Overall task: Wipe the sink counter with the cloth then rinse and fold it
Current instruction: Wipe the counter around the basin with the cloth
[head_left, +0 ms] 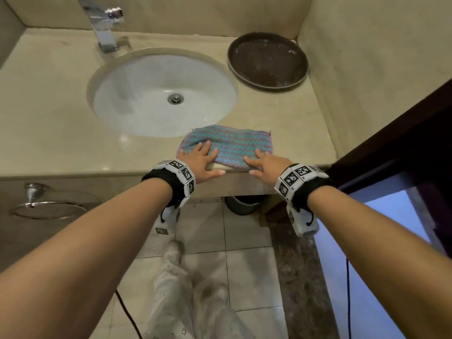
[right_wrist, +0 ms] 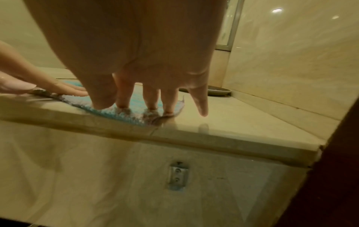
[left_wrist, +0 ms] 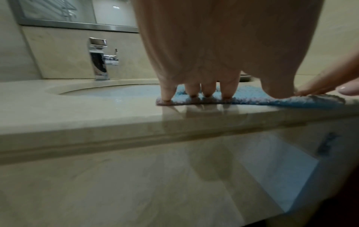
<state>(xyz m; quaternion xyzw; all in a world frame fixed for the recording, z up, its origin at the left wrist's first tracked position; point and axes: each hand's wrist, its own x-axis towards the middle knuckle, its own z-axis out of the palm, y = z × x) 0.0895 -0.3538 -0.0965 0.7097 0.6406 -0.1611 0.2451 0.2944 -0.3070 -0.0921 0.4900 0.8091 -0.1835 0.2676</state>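
A blue and purple striped cloth point(head_left: 232, 145) lies flat on the beige stone counter point(head_left: 49, 133), at its front edge just right of the white sink basin point(head_left: 146, 94). My left hand point(head_left: 203, 160) rests on the cloth's near left corner with straight, spread fingers point(left_wrist: 207, 90) pressing the cloth point(left_wrist: 310, 102) down. My right hand point(head_left: 266, 165) lies flat on the near right part, fingertips point(right_wrist: 151, 101) on the cloth point(right_wrist: 116, 112), little finger off its right edge. Both thumbs point along the counter's front lip.
A chrome tap point(head_left: 102, 28) stands behind the basin. A round dark tray point(head_left: 267, 59) sits in the back right corner by the wall. A towel ring point(head_left: 46, 206) hangs below the counter at left; a bin point(head_left: 242, 204) stands underneath. A dark door frame point(head_left: 403, 143) closes the right.
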